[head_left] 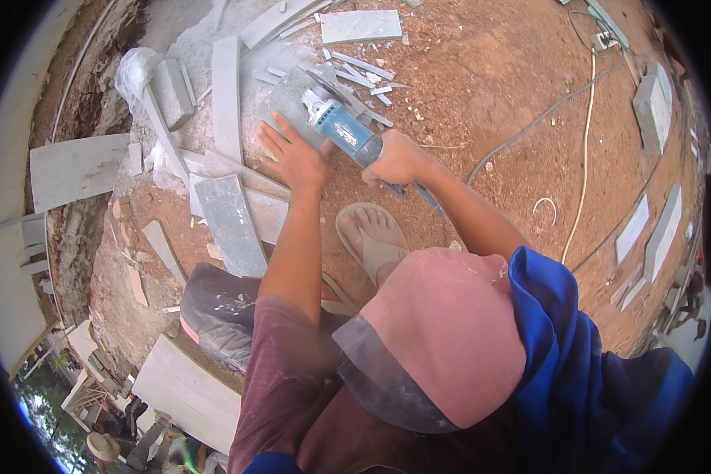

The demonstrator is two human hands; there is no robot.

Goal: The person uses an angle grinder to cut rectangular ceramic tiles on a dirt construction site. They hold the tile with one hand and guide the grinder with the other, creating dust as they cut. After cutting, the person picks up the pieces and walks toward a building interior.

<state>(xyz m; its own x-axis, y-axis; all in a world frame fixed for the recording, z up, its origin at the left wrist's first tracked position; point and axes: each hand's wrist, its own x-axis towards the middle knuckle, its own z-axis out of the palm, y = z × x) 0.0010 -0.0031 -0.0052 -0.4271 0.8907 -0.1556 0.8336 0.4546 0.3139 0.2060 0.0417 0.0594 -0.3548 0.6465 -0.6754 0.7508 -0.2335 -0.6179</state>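
Strips scattered — beside angle grinder.

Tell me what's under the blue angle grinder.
A dusty grey slab shows below the angle grinder's front end, with reddish soil beside its body. The surface directly beneath it is covered, so contact with the slab cannot be judged.

1. You have bright daylight on the ground.
2. Your shadows look soft.
3. The pale wall bends at your left edge.
4. Black corners go round your view.
5. A blurry smudge sits near your purple sleeve.
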